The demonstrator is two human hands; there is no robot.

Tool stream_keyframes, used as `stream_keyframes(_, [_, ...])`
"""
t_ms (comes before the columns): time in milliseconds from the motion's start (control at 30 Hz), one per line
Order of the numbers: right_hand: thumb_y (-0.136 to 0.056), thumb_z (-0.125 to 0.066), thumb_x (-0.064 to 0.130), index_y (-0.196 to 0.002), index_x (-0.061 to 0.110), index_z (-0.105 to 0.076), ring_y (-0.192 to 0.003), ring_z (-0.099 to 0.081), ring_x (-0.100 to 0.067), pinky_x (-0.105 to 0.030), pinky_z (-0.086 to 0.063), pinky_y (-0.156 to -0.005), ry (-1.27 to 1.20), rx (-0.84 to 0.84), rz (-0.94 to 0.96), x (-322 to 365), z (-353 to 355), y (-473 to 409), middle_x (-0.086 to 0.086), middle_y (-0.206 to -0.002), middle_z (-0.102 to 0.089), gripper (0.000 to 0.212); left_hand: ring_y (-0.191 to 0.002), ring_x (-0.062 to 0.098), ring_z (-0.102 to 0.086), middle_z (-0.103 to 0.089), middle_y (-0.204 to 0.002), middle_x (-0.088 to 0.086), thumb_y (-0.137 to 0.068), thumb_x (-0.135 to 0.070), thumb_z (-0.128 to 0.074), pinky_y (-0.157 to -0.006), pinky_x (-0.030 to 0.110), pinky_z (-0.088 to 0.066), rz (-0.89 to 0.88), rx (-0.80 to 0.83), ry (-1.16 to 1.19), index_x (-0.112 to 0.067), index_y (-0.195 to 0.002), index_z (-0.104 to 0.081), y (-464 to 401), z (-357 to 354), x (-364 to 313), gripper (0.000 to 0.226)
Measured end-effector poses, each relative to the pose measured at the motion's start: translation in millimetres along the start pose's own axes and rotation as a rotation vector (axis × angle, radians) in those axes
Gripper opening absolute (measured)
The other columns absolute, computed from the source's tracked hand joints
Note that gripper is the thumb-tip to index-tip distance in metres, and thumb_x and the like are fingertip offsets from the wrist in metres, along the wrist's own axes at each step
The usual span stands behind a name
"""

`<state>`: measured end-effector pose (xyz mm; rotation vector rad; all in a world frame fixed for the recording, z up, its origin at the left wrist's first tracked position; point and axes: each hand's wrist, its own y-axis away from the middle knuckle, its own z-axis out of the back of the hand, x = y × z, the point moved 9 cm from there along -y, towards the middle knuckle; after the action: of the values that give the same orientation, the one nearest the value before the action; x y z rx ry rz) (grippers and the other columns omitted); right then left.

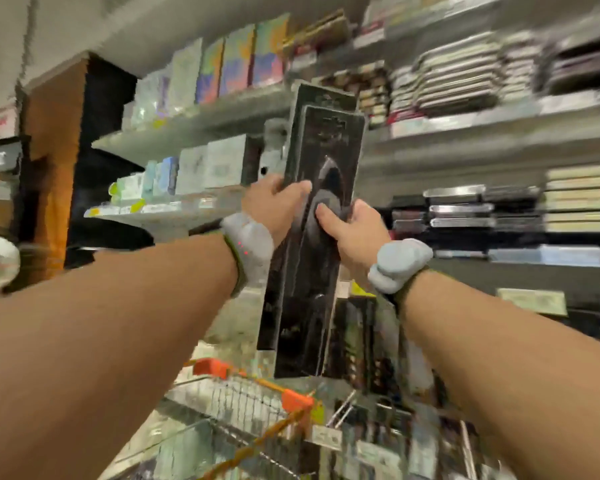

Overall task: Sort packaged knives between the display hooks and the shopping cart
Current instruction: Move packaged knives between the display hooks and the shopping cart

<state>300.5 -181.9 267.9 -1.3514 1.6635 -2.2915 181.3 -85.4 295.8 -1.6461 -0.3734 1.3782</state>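
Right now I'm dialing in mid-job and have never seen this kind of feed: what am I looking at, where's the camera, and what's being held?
This is one picture from a camera worn on a person's head, looking forward and down. No robot: two bare arms with grey wrist devices. The left hand and right hand share a grip on a stack of dark packaged knives, held upright in front of store shelves full of blurred boxes. Below is a wire shopping cart with orange corners. More dark packages sit behind the stack; the blur hides whether they hang on hooks.
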Motion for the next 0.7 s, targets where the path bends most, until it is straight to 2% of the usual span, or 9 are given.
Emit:
stream_keyframes(100, [-0.079,-0.069,0.039,-0.093,0.022,-0.065,-0.092,-0.07,-0.02,-0.043,-0.056,-0.085,0.168,-0.118,0.019,19,101,31,-0.002,-0.097,-0.074,0.023,-0.081,0.026,-0.066,-0.071,-0.084,0.011,-0.079,-0.049,-0.065,-0.07,0.03,-0.052,0.014,0.149,0.068,-0.007,-0.085,-0.068,24,-92,-29,0.043])
stream_keyframes(167, [-0.081,-0.069,0.038,-0.096,0.023,-0.065,-0.091,-0.07,-0.017,-0.042,-0.057,-0.085,0.29,-0.191,-0.017,25,171,63,0.0,-0.098,-0.073,0.022,-0.076,0.027,-0.064,-0.067,-0.076,0.009,-0.079,-0.052,-0.063,-0.066,0.026,-0.05,0.029,0.256,0.114,-0.007,-0.078,-0.064,55,-158,-45,0.044])
stream_keyframes(233, [-0.087,-0.068,0.03,-0.097,0.023,-0.065,-0.087,-0.069,-0.014,-0.041,-0.057,-0.082,0.335,-0.22,-0.044,19,209,87,0.0,-0.096,-0.073,0.012,-0.081,0.027,-0.066,-0.07,-0.083,0.01,-0.077,-0.054,-0.062,-0.07,0.03,-0.052,0.043,0.292,0.17,-0.007,-0.088,-0.068,78,-193,-51,0.049])
stream_keyframes(367, [-0.085,-0.067,0.036,-0.113,0.02,-0.065,-0.096,-0.07,-0.013,-0.04,-0.055,-0.089,0.421,-0.308,-0.161,-1,319,172,0.003,-0.104,-0.073,0.032,-0.069,0.022,-0.061,-0.06,-0.074,0.002,-0.093,-0.029,-0.06,-0.053,0.025,-0.046,0.106,0.482,0.293,-0.013,-0.086,-0.059,161,-305,-72,0.018])
stream_keyframes(433, [-0.089,-0.065,0.031,-0.11,0.017,-0.064,-0.091,-0.07,-0.01,-0.033,-0.056,-0.086,0.448,-0.331,-0.225,-20,351,211,0.003,-0.1,-0.073,0.025,-0.076,0.027,-0.063,-0.061,-0.081,0.003,-0.09,-0.037,-0.06,-0.065,0.036,-0.055,0.168,0.51,0.317,-0.013,-0.094,-0.058,190,-337,-65,0.024])
stream_keyframes(500, [-0.091,-0.064,0.026,-0.105,0.015,-0.063,-0.086,-0.069,-0.007,-0.027,-0.056,-0.081,0.481,-0.354,-0.299,-47,389,251,0.003,-0.097,-0.072,0.018,-0.092,0.032,-0.065,-0.065,-0.099,0.009,-0.087,-0.046,-0.057,-0.082,0.049,-0.055,0.194,0.572,0.287,-0.011,-0.108,-0.057,225,-385,-54,0.041])
stream_keyframes(533, [-0.091,-0.064,0.026,-0.105,0.015,-0.063,-0.087,-0.069,-0.009,-0.029,-0.056,-0.081,0.483,-0.366,-0.336,-66,403,272,0.003,-0.096,-0.072,0.018,-0.095,0.032,-0.064,-0.065,-0.104,0.011,-0.086,-0.049,-0.056,-0.084,0.051,-0.054,0.214,0.588,0.269,-0.01,-0.11,-0.056,246,-401,-43,0.046])
stream_keyframes(567, [-0.091,-0.064,0.026,-0.103,0.015,-0.063,-0.086,-0.07,-0.009,-0.03,-0.057,-0.079,0.484,-0.379,-0.344,-70,410,280,0.002,-0.095,-0.073,0.017,-0.095,0.031,-0.064,-0.065,-0.104,0.011,-0.084,-0.051,-0.055,-0.084,0.051,-0.054,0.21,0.604,0.272,-0.01,-0.11,-0.056,253,-406,-42,0.049])
stream_keyframes(700, [-0.092,-0.063,0.026,-0.096,0.02,-0.062,-0.067,-0.064,0.007,-0.013,-0.049,-0.06,0.47,-0.409,-0.449,-133,434,339,0.01,-0.085,-0.07,0.007,-0.074,0.024,-0.056,-0.054,-0.081,0.006,-0.086,-0.049,-0.058,-0.077,0.051,-0.056,0.289,0.666,0.161,-0.006,-0.093,-0.052,311,-448,10,0.044])
